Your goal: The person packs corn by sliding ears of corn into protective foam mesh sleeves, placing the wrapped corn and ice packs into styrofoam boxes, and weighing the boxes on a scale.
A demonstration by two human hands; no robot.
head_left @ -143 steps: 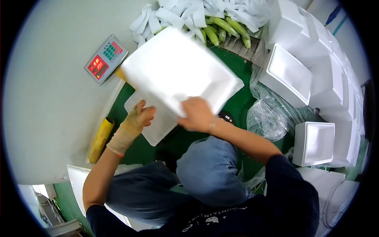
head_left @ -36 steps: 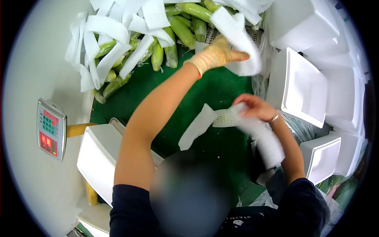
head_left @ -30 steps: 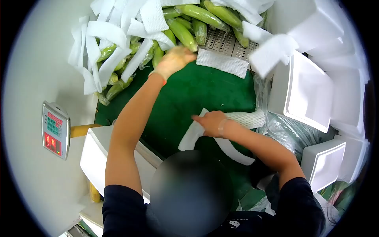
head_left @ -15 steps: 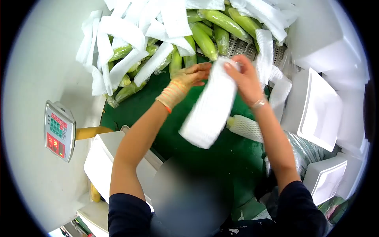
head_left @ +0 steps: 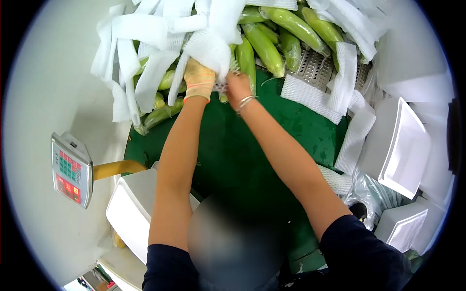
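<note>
My gloved left hand (head_left: 199,77) reaches into the pile at the top, its fingers hidden under a white foam sleeve (head_left: 208,48). Close on its right, my right hand (head_left: 238,87) has its fingers closed on the edge of that same sleeve. Green wrapped vegetables (head_left: 263,50) lie beside and behind my hands, partly covered by more white foam pieces (head_left: 141,29). A flat foam net (head_left: 310,97) rests on the green surface (head_left: 233,145) at the right.
A scale display (head_left: 73,169) stands at the left on a yellow post (head_left: 119,169). Below it is a white foam box (head_left: 128,203). More white foam boxes (head_left: 405,145) and clear plastic (head_left: 371,194) line the right side. A perforated metal plate (head_left: 313,70) shows behind the net.
Both hands have moved up and left to the pile. The white foam that my right hand held over the green surface is no longer there; foam now lies over my left fingers.
</note>
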